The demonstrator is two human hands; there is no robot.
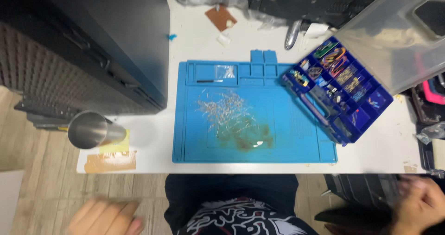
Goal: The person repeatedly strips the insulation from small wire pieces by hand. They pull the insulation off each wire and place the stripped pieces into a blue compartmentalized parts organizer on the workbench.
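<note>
Both hands sit low, off the near edge of the white tabletop (153, 142), and neither holds anything. The left hand (105, 218) is blurred at the bottom left, over the wood-look floor, fingers loosely spread and empty. The right hand (421, 203) is blurred at the bottom right, fingers curled inward; nothing shows in its grasp, though the smear makes the exact curl hard to read.

The work lies ahead of them on the blue rectangular silicone work mat (287, 142), which rests flat in the middle of the tabletop. A loose scatter of small silvery wire-legged components (225, 113) lies on the mat's centre, just above a brownish stain. To the right, overlapping the mat's right edge, stands an open blue plastic compartment organiser box (352, 124) with many small parts in its cells (its clear lid is tipped up behind). A shiny steel tumbler (92, 130) stands well apart at the left corner of the tabletop, nearest the left hand.

I judge this a pause between handling steps: the parts are spread out, the box open, and no piece is picked up. A next move would call for bringing a hand forward over the mat and pinching finely, since the pieces are thin and tangled together.
</note>
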